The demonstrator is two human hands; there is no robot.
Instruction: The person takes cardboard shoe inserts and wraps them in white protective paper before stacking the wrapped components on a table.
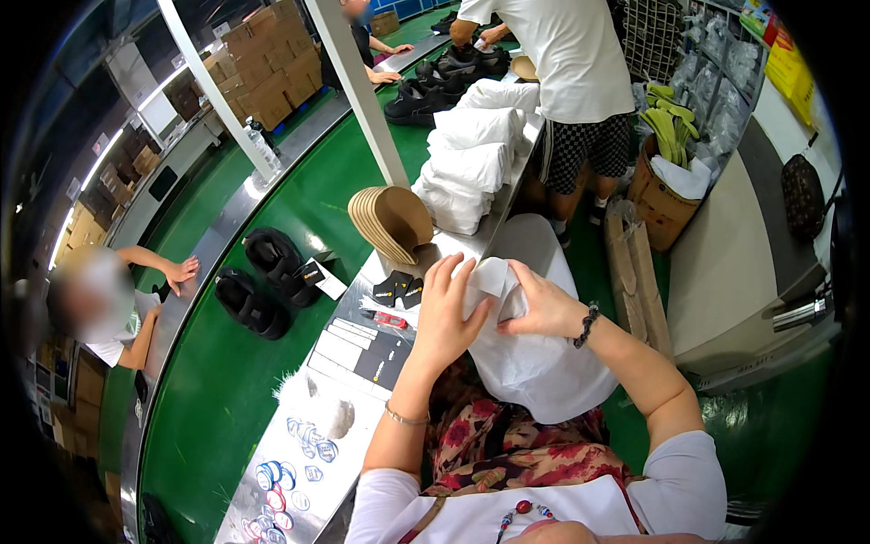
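My left hand (446,313) and my right hand (546,306) are close together in front of me, fingers curved around the gathered top of thin white paper (539,367). A small folded flap of it stands up between the fingertips. Below, the white sheets spread wide over my lap. Close to my left hand on the metal bench lie black tags (396,286), a red-and-black small tool (390,320) and a sheet of black and white labels (360,352). A stack of brown curved cardboard inserts (391,224) stands just beyond the hands.
Folded white bundles (467,168) are piled farther along the bench. A pair of black shoes (258,281) rests on the green conveyor belt (208,390). Round stickers (276,494) and white fluff lie at the near left. A person (571,63) stands ahead; others sit across the belt.
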